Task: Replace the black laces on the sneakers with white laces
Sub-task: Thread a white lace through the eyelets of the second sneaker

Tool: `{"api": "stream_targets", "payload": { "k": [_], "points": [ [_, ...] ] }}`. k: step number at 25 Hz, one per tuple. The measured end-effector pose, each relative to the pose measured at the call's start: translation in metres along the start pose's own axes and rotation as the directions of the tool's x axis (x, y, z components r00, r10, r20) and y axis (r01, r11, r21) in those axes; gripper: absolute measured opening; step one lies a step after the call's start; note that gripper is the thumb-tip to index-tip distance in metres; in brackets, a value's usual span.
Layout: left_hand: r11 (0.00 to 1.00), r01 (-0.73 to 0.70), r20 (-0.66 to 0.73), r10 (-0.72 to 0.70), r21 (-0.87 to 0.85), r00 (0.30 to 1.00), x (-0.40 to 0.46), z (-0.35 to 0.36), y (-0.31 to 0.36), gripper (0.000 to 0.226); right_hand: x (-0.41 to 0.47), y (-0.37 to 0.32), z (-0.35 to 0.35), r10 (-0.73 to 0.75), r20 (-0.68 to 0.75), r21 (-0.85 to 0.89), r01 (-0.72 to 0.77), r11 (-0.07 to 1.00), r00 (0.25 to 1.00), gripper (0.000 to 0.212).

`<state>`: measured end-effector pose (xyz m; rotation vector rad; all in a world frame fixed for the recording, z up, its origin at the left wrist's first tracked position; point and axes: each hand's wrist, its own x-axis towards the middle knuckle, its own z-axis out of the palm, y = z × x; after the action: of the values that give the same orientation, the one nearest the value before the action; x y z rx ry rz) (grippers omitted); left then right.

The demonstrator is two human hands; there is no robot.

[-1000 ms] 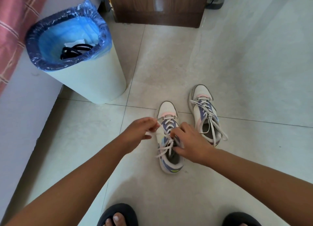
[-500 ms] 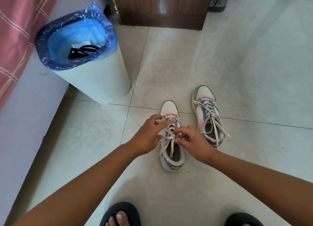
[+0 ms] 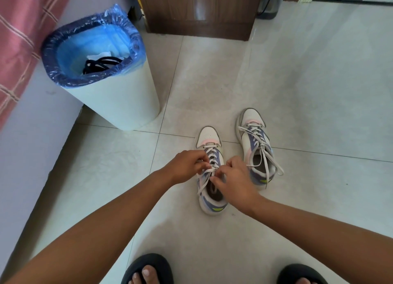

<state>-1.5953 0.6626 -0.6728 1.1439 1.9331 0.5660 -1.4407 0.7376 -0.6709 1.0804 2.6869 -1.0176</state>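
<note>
Head view – old laces: the black laces (image 3: 102,63) lie coiled in the blue-lined bin (image 3: 114,105) at far left, well apart from the shoes – removal looks done for both sneakers.
Head view – right sneaker (image 3: 255,147): stands on the tiled floor (image 3: 308,92), far right of the pair, white lace (image 3: 258,144) crossed through every eyelet that shows; its loose ends trail over the collar, apparently untied.
Head view – left sneaker (image 3: 209,169): just beside the other, nearer the person; its white lace (image 3: 211,156) crosses up the tongue as far as the top eyelets.
Left hand (image 3: 187,166): fingers closed in a pinch on one lace end at the shoe's left edge.
Right hand (image 3: 236,177): fingertips pinching the other end over the shoe's opening; exactly which strand, I cannot tell.
Done: black out, white threaded on both shoes as far as visible.
Left, by my judgement: snug the last crossing on the near shoe, then tie or tuck the ends on both.
</note>
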Motion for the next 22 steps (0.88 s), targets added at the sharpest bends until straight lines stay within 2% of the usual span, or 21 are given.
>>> {"api": "stream_targets", "payload": {
  "k": [2, 4, 7, 10, 15, 16, 18, 19, 20, 22],
  "points": [
    [1.0, -0.015, -0.015, 0.015, -0.003, 1.0, 0.0, -0.002, 0.002, 0.008, 0.004, 0.0, -0.006, 0.12, 0.088, 0.214, -0.136, 0.967, 0.989, 0.011],
    [1.0, -0.014, -0.05, 0.014, -0.014, 0.999, 0.001, 0.0, 0.005, 0.01, 0.006, 0.003, -0.014, 0.121, 0.186, 0.346, -0.18, 0.921, 0.975, 0.013],
    [1.0, -0.001, -0.082, 0.0, -0.012, 0.997, 0.005, 0.009, 0.01, 0.016, 0.01, 0.012, -0.022, 0.016, 0.19, 0.3, -0.074, 0.951, 0.982, 0.02],
    [0.994, 0.051, -0.061, -0.056, -0.094, 0.997, 0.006, 0.011, 0.007, 0.019, 0.016, 0.019, -0.027, -0.05, 0.203, 0.237, 0.001, 0.972, 0.978, 0.024],
    [0.99, 0.083, -0.089, -0.094, -0.113, 0.992, -0.001, 0.013, 0.003, 0.006, 0.019, 0.023, -0.026, -0.021, 0.223, 0.221, -0.029, 0.975, 0.975, 0.022],
    [0.989, 0.083, -0.087, -0.094, -0.124, 0.992, -0.005, 0.012, 0.0, 0.012, 0.016, 0.022, -0.025, -0.017, 0.218, 0.185, -0.025, 0.982, 0.976, 0.018],
    [0.975, 0.144, -0.036, -0.152, -0.17, 0.988, -0.015, 0.012, -0.009, 0.039, 0.011, 0.015, -0.027, -0.031, 0.25, 0.099, 0.006, 0.995, 0.968, 0.01],
    [0.969, 0.193, 0.014, -0.194, -0.155, 0.981, -0.022, 0.014, -0.014, 0.054, 0.011, 0.011, -0.026, -0.042, 0.265, 0.031, 0.035, 0.999, 0.963, 0.021],
    [0.971, 0.223, 0.063, -0.219, -0.08, 0.974, -0.029, 0.017, -0.015, 0.069, 0.012, 0.006, -0.024, -0.061, 0.261, -0.051, 0.077, 0.996, 0.963, 0.03],
    [0.975, 0.191, 0.073, -0.199, 0.112, 0.977, -0.035, 0.033, -0.011, 0.087, 0.017, -0.005, -0.019, -0.13, 0.2, -0.196, 0.169, 0.966, 0.971, 0.029]
  ]
}}
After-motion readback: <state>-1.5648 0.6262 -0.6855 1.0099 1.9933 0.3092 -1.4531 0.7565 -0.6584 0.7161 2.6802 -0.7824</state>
